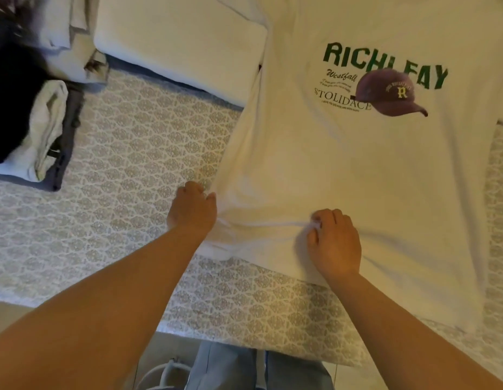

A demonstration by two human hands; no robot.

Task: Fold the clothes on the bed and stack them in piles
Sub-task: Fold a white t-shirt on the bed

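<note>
I see the bed [126, 153] with its patterned cover, and the white T-shirt [357, 164] spread print-up across its right side. Far left sits a pile of folded clothes [47, 128]. My left hand [192, 209] grips the shirt's side edge; my right hand [336, 243], fingers curled, pinches a fold near the hem.

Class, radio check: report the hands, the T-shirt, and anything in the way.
Both hands, left and right, pinching the T-shirt near its hem. Shirt print-up, unfolded. Folded pile off left, not in the way.
</note>
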